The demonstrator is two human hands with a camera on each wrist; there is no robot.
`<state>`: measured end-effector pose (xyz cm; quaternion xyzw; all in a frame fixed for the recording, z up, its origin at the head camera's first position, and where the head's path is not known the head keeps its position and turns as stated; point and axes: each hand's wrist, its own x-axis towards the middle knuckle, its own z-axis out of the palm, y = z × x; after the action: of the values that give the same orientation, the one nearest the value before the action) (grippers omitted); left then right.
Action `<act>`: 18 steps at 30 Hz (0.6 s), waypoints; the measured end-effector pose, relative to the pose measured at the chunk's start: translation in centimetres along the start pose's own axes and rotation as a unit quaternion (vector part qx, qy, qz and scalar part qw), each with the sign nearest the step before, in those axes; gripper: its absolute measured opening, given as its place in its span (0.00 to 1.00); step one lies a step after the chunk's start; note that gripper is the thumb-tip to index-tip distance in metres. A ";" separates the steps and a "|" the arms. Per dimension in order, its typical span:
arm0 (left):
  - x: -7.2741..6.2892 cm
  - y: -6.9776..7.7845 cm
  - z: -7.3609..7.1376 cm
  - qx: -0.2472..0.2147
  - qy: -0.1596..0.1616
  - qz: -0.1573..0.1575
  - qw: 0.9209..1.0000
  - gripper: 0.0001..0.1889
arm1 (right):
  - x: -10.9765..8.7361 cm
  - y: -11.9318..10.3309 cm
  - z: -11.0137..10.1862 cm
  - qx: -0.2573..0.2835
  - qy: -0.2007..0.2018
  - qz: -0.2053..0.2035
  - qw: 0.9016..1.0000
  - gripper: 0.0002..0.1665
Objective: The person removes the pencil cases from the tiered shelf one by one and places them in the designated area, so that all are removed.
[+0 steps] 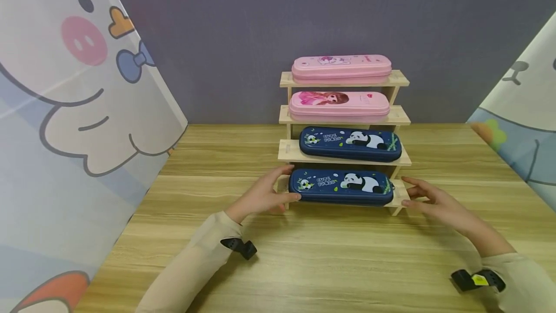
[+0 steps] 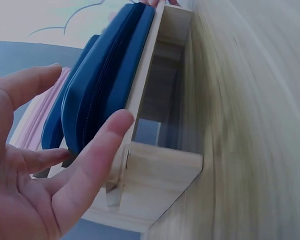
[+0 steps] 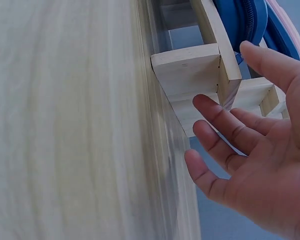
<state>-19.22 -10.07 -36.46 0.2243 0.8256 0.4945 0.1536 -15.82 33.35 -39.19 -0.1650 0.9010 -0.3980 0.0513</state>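
Note:
A four-step wooden rack point(image 1: 287, 150) carries one zippered pencil case per step. On the lowest step lies a dark blue panda pencil case point(image 1: 321, 192), and a matching panda case point(image 1: 326, 145) sits slightly askew on the step above. My left hand point(image 1: 262, 192) is at the lowest case's left end, thumb and fingers spread around that end. In the left wrist view its thumb point(image 2: 102, 145) is right beside the step's edge. Off the lowest step's right end, my right hand point(image 1: 438, 206) has fingers apart and nothing between them. The right wrist view shows its fingers point(image 3: 220, 117) loosely bent near the rack's side.
Two pink pencil cases, one with a doll picture point(image 1: 365, 103) and one with a rabbit point(image 1: 360, 65), lie on the upper steps. The rack stands on a wood-grain table point(image 1: 339, 260) before a grey wall point(image 1: 217, 42). Cartoon-printed panels point(image 1: 30, 168) flank both sides.

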 end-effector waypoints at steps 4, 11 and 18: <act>0.3 0.1 0.4 -0.058 -0.027 -0.028 0.998 0.44 | -0.1 0.0 -0.1 0.029 -0.006 -0.002 1.000 0.39; 0.9 -0.5 1.3 -0.147 -0.049 -0.025 0.988 0.42 | -0.2 0.7 0.2 0.079 -0.007 -0.034 0.996 0.38; 0.9 -0.7 1.5 -0.187 -0.040 -0.013 0.981 0.41 | 0.0 1.0 0.4 0.106 0.006 -0.046 0.993 0.38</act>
<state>-19.42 -8.71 -37.81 0.2003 0.7144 0.6290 0.2321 -15.98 33.68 -40.19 -0.1978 0.8455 -0.4940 0.0451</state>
